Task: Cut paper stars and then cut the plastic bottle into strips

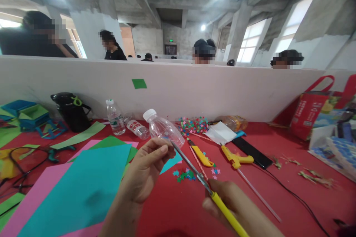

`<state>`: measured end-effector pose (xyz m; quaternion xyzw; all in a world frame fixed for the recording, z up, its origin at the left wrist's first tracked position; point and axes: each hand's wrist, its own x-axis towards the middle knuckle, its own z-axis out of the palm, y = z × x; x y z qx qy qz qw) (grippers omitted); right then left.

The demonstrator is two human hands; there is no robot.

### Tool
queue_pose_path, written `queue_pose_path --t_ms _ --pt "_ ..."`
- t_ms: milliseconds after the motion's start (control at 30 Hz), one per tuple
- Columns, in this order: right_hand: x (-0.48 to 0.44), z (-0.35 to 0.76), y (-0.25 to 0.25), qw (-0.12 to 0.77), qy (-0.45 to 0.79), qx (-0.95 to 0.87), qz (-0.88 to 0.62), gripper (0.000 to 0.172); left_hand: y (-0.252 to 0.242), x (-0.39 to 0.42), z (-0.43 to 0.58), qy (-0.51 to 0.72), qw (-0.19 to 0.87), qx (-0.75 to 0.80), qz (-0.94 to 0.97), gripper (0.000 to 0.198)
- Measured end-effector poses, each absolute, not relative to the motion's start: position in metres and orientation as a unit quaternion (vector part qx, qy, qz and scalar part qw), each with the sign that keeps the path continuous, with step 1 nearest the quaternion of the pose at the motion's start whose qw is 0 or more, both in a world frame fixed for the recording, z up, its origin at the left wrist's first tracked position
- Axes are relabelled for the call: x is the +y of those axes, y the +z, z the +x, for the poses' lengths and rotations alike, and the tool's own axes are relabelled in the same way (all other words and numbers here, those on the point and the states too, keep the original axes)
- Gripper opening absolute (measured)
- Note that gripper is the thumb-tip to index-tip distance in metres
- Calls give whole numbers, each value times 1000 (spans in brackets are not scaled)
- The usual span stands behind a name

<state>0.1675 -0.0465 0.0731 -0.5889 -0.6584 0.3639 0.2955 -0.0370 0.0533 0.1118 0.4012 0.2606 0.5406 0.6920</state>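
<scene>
My right hand [225,200] is wrapped around a pair of scissors [191,164] with a yellow handle and long metal blades. The blades point up and left, and their tip reaches the fingers of my left hand [151,166]. Those fingers are pinched together; what sits between them is too small or hidden to make out. Just behind the left hand, a clear plastic bottle [164,127] with a white cap leans at a tilt. Star-shaped sequins [185,175] lie on the red table [167,211] beside the blades, near a yellow utility knife [202,155] and a striped straw [197,161].
Coloured paper sheets [80,189] cover the left side. A yellow glue gun [236,156], with a glue stick and cord, lies right of centre beside a black phone-like slab [251,152]. Bottles, a black flask [71,113] and a red bag [310,114] line the white partition [172,92]. People are beyond it.
</scene>
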Motion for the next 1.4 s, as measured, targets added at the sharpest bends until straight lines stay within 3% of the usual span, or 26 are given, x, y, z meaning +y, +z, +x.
queue_pose_path --t_ms 233,900,1167,1400 --pt "-42 161 85 281 415 -656 -565 49 111 52 -34 515 699 244 433 10" --pt "-41 160 75 271 410 -645 -584 41 108 51 -35 476 699 269 461 13" --pt "-42 163 81 282 417 -654 -565 63 107 48 -27 446 691 285 492 19" --pt "-42 160 74 300 381 -641 -594 66 107 50 -29 436 676 291 518 19"
